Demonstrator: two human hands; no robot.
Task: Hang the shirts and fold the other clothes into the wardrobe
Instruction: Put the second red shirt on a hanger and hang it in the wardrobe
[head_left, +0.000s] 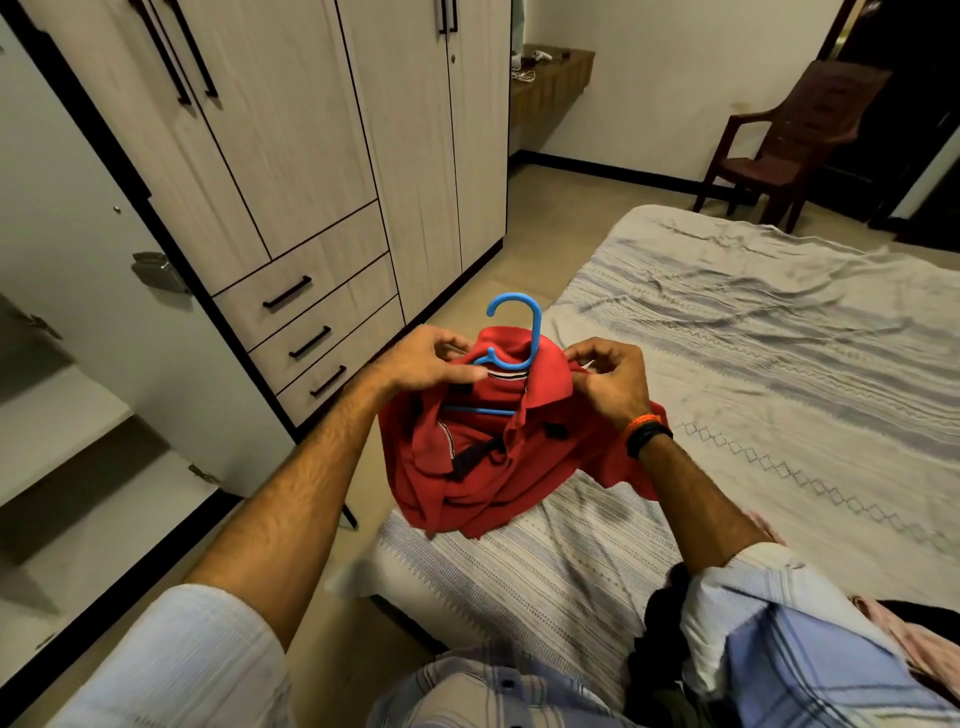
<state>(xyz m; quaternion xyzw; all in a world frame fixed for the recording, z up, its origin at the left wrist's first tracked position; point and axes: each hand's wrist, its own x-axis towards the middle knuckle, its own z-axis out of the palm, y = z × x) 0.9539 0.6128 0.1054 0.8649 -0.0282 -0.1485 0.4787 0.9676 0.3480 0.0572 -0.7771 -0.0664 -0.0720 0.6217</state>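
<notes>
Red polo shirt (493, 457) hangs bunched between both hands, over the near left corner of the bed (753, 374), with its lower folds resting on the striped sheet at that corner. Its collar faces up and away from the person, and the body of the garment runs from the collar down toward the person, so the long axis lies roughly front to back along the bed's left edge. A blue plastic hanger (511, 332) sits inside the neck opening: its hook rises out of the collar and curls open toward the left, toward the wardrobe (291, 171), while its lower crossbar shows as a blue line running left to right inside the shirt, across the open placket.

The left hand (423, 364) pinches the collar's left side, fingers curled onto the red cloth just beside the hanger's shoulder. The right hand (610, 379) pinches the collar's right side in the same way, fingers bent round the fabric; a dark band and an orange thread circle that wrist.

The wardrobe stands to the left with closed wood-grain doors and three drawers with black handles, and one white door swung open nearest the person. A dark brown plastic chair (795, 140) stands beyond the bed's far edge. More clothes (914, 639) lie at the bed's near right edge, partly hidden by the person's sleeve.
</notes>
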